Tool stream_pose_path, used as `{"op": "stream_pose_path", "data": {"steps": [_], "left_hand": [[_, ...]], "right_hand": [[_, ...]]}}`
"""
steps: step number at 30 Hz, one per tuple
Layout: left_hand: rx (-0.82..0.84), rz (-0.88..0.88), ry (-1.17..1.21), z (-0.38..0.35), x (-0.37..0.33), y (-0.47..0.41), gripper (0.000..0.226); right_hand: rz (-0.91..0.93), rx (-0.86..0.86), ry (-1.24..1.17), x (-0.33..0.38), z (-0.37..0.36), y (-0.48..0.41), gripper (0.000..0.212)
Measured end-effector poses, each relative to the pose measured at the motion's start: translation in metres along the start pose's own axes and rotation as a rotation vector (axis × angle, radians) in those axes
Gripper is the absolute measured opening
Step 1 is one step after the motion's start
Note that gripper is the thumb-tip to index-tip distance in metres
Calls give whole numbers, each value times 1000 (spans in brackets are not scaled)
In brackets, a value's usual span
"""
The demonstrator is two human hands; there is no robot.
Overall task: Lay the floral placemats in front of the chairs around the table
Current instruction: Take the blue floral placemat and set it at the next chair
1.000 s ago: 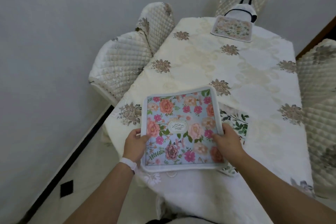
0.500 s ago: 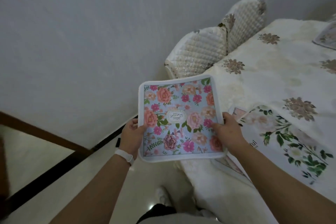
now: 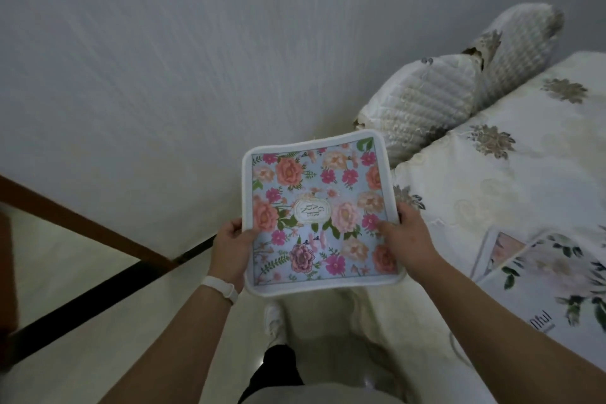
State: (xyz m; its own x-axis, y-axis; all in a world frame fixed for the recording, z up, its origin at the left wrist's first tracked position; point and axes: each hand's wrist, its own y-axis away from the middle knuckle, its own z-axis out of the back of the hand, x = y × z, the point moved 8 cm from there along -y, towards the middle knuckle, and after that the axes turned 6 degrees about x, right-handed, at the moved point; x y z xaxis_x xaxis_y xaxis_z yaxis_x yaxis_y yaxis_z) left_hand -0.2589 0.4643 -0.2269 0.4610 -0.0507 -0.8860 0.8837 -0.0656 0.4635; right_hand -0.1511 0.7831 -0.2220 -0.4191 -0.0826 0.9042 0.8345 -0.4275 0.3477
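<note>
Nearest in, a white shoe (image 3: 274, 318) and a dark trouser leg are seen on the pale glossy floor (image 3: 82, 354), and a white wristband (image 3: 220, 287) is worn on the left forearm. Just above that, the floral placemat (image 3: 316, 213), a nearly square padded cloth with pink and peach roses on pale blue inside a white piped border, is held in the air by both hands, off the table and over the floor, just beside the table's near corner. The left hand (image 3: 231, 239) is clamped on the left border, thumb laid on top and fingers curled underneath out of sight. The right hand (image 3: 406, 239) is clamped on the right border the same way, thumb pressed flat on the print. The mat's slightly longer side is pointed away from the person, and its face is turned up. To the right, the table (image 3: 492, 174) is draped in a cream cloth embroidered with brown flowers, and two white leaf-printed placemats (image 3: 564, 285) are left overlapping at its near end. Further on, two cream quilted chairs (image 3: 423, 108) are tucked against the table's long side, with the pale grey wall (image 3: 164, 59) behind. Here is the crux: the stretch of cloth in front of the nearer chair is found beyond the mat's far right corner, so the right hand is judged the nearer one, and a carry forward and rightward, squared to the table edge, looks to be called for.
</note>
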Motion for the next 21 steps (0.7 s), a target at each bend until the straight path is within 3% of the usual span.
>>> {"op": "stream_pose_path", "data": {"steps": [11,21], "left_hand": [[145,-9,10,46,-96,-166,16],[302,21,17,-13,-150,-257,17]], "right_hand": [[-42,-146,-21,84,-93,-99,25],[-7,-369,-24,138,-74,-147,23]]}}
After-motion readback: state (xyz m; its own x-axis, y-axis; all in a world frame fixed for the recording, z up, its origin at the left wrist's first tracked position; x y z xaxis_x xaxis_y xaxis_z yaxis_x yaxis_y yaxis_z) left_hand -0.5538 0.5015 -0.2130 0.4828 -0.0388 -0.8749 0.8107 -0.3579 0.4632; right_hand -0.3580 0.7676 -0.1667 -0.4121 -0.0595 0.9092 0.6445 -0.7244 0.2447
